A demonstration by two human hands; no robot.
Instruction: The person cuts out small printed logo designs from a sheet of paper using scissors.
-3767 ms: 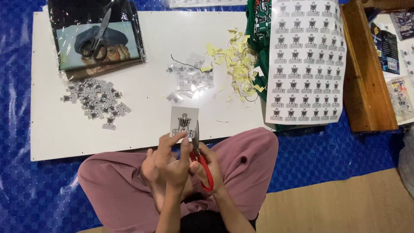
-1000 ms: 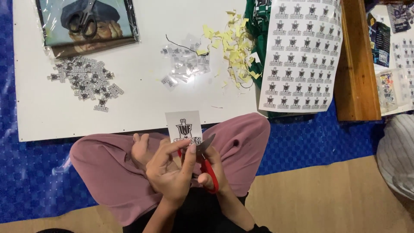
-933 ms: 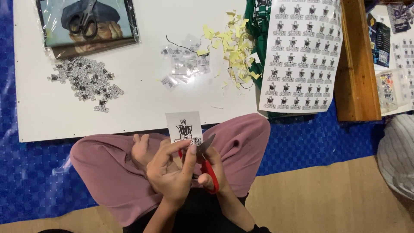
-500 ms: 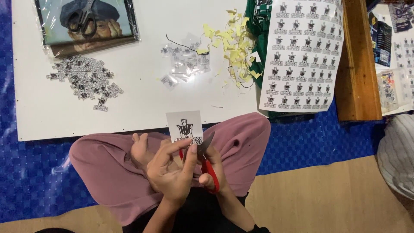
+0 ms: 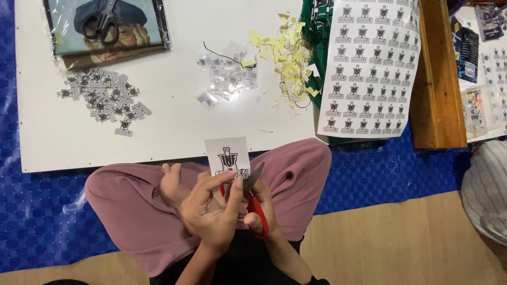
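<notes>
My left hand [image 5: 211, 208] pinches a small white sticker piece [image 5: 227, 156] with a black emblem, held upright over my lap. My right hand [image 5: 259, 206] grips red-handled scissors [image 5: 255, 200], whose blades are parted at the sticker's lower right edge. Both hands hover above my crossed legs in pink trousers [image 5: 132, 211], just in front of the white board [image 5: 169, 126].
On the board lie a pile of cut-out stickers [image 5: 105, 97], small clear bags [image 5: 227, 82] and yellow paper scraps [image 5: 285, 58]. Black scissors [image 5: 103, 24] rest on a wrapped picture at top left. A printed sticker sheet [image 5: 369, 68] and a wooden plank [image 5: 435, 79] lie to the right.
The view has shifted slightly since 3.8 s ago. Over the last second my hands hold almost still, with the scissors staying at the sticker's edge.
</notes>
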